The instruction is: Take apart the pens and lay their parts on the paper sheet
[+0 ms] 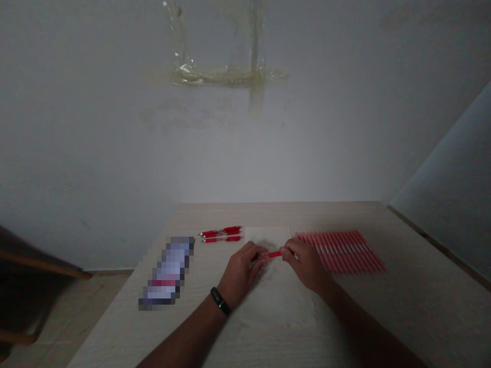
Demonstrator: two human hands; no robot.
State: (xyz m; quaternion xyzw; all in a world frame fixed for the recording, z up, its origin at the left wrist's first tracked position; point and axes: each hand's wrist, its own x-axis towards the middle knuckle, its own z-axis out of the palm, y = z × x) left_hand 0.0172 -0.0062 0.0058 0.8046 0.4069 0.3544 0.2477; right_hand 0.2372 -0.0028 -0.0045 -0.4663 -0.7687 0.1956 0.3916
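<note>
Both my hands meet over the middle of a light wooden table (pixel 345 317). Between them is one red pen (pixel 273 254), lying level. My left hand (pixel 241 271), with a black band on its wrist, pinches the pen's left end. My right hand (pixel 303 263) grips its right end with closed fingers. Under the hands lies a pale sheet (pixel 284 301) with a dark smudge. Three finished red pens (pixel 221 234) lie side by side just beyond my left hand.
A neat row of several red pen parts (pixel 341 249) lies to the right of my right hand. A blurred flat pack (pixel 169 273) sits on the left of the table. A dark wooden chair (pixel 23 286) stands at far left; a wall with tape is behind.
</note>
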